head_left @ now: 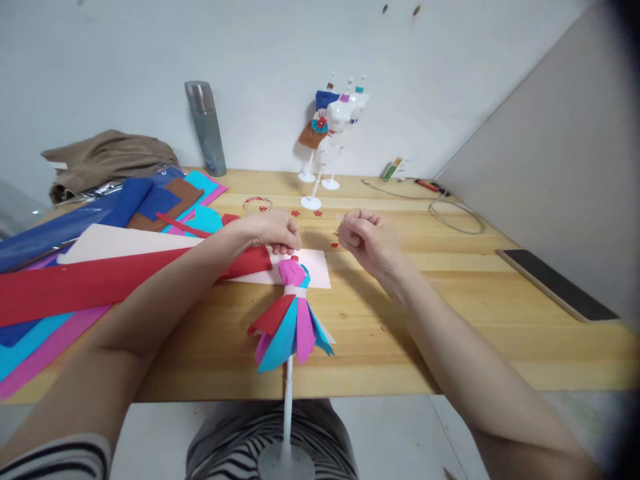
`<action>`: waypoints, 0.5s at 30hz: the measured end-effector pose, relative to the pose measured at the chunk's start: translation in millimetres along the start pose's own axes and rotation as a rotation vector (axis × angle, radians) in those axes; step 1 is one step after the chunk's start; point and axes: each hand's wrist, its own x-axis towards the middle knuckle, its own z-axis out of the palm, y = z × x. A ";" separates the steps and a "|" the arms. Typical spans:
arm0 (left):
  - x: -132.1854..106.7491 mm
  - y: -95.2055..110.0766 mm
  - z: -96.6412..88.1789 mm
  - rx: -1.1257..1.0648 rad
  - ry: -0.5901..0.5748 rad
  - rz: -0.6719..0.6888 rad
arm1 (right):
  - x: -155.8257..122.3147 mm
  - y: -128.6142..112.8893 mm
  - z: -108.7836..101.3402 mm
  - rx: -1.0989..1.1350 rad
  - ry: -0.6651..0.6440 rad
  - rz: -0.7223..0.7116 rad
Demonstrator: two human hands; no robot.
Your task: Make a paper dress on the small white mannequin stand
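Note:
A small mannequin on a white stand (288,427) wears a paper dress (290,320) of red, cyan and magenta petals with a white waistband. It tilts toward me over the table's front edge. My left hand (273,233) is closed on the mannequin's top, fingers pinched around the magenta bodice. My right hand (367,240) is curled into a pinch a little to the right, holding something thin that I cannot make out. A pale pink sheet (315,270) lies under both hands.
Coloured foam sheets (75,280) cover the left of the wooden table (450,320). At the back stand a steel flask (205,127) and several dressed mannequins (330,127). A phone (555,283) lies at the right, a cable (457,213) behind it. Small red flowers (295,213) are scattered mid-table.

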 end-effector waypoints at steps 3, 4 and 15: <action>-11.6 10.9 -1.4 -0.007 0.035 0.019 | 0.1 -0.3 0.6 0.020 0.000 0.007; -16.3 15.6 -2.2 -0.013 0.048 0.025 | 0.3 -0.5 0.6 0.028 0.000 0.009; -85.5 76.4 -5.1 0.048 0.166 0.227 | -0.7 -5.5 0.9 0.131 -0.048 0.033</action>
